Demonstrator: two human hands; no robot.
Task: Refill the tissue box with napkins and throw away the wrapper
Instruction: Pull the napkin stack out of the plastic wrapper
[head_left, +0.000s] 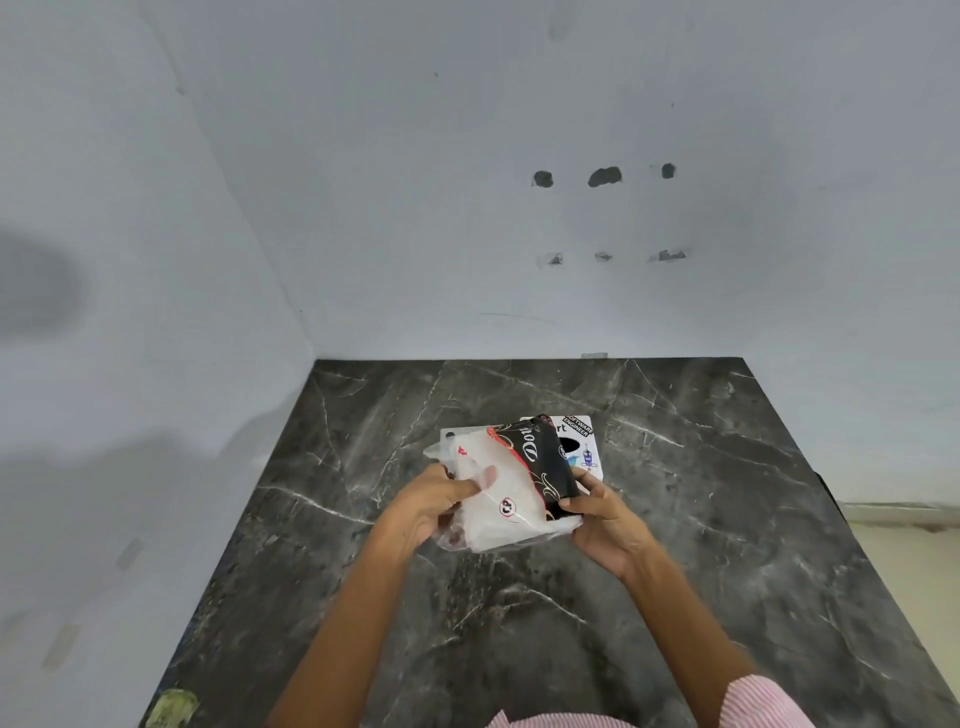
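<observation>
I hold a pack of white napkins (506, 499) in a clear plastic wrapper with a black and red printed band (545, 467) above the dark marble table. My left hand (434, 506) grips the pack's left side, thumb pressed on top of the plastic. My right hand (605, 525) holds the pack's right end at the black band. Behind and under the pack lies a white tissue box (584, 441) with stickers and a dark opening on top, mostly hidden by the pack.
The dark marble table (727, 519) stands in a corner, with pale walls at the back and left. Its right edge drops off to a light floor (904, 545). A yellowish patch (171, 706) marks the near left corner.
</observation>
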